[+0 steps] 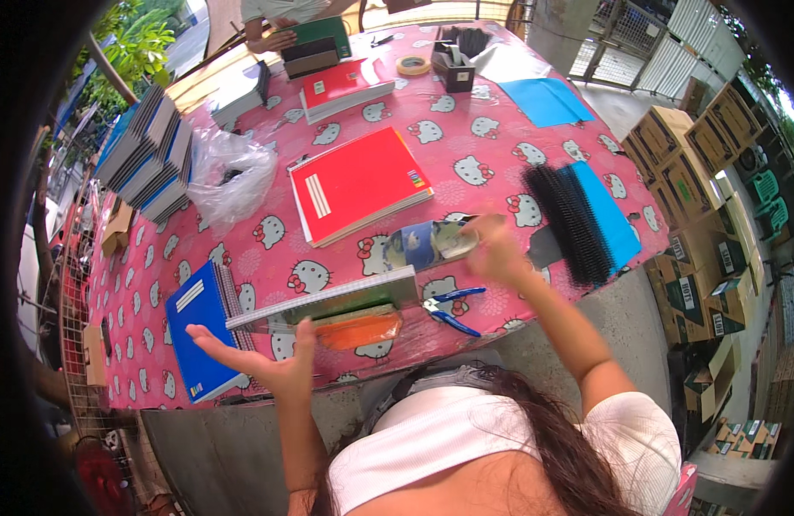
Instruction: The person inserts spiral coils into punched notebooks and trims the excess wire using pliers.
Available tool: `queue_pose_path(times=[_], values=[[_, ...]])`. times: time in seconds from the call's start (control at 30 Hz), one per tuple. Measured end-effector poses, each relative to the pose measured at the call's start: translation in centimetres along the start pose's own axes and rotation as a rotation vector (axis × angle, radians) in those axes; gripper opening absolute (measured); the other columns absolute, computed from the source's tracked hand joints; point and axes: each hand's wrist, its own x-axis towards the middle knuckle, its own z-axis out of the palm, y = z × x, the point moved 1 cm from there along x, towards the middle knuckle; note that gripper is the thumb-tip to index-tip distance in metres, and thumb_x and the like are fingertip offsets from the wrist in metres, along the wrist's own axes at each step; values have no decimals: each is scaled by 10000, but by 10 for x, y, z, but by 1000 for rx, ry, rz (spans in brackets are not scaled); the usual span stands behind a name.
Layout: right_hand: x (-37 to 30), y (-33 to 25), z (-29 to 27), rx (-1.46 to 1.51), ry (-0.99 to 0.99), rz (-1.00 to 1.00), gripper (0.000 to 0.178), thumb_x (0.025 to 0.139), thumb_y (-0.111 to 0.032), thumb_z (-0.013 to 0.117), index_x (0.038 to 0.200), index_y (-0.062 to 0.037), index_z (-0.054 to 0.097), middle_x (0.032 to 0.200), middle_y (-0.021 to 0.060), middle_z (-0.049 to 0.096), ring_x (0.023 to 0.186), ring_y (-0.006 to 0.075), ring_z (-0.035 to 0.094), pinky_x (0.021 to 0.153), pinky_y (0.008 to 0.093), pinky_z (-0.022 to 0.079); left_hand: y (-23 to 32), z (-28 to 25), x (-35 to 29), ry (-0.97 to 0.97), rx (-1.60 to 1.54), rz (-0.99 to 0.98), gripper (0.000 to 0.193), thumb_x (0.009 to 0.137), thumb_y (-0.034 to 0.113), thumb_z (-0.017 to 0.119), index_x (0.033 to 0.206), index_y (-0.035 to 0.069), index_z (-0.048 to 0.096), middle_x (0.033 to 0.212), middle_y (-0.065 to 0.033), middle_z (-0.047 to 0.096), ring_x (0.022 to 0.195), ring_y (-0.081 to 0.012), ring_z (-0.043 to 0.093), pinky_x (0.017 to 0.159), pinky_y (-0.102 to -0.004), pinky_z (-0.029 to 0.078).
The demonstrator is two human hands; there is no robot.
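My left hand [263,361] is open, palm up, thumb and fingers apart, just in front of a long holder with an orange front piece [362,330]. A white-edged stack of paper [328,297] stands upright along that holder. My right hand [500,251] is smeared by motion at the right end of a blue patterned piece [414,246]; whether its fingers grip it is unclear. Blue-handled pliers [453,311] lie open below that hand. Left of the holder rests a blue spiral notebook [199,331]. Beyond it, a stack of red-covered notebooks [360,182] lies flat.
Black spiral coils [573,224] lie on a blue sheet at the right. A tall notebook stack [147,155] and a clear plastic bag [229,176] are at the left. Across the pink table [470,168], another person's hands [276,39] hold a green cover. Cardboard boxes [698,292] stand right.
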Motion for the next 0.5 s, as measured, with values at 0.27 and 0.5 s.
queue_pose_path(times=[0.27,0.5], values=[[43,134,-56,-680,-230,722,162,788,-106,648,923,-26,687,976,202,679,947,344,668,803,436,548,67,60,19,-949,196,254,564,914,190,569,1438,98,381,1336,-160,473,1258,-305,444,1118,-500,209],[34,98,-65,-328,66,546,165,806,-55,587,935,-7,677,929,198,678,855,354,666,760,419,534,56,72,20,-677,-180,133,177,839,171,678,972,55,683,882,-64,657,872,-260,606,949,-465,395]])
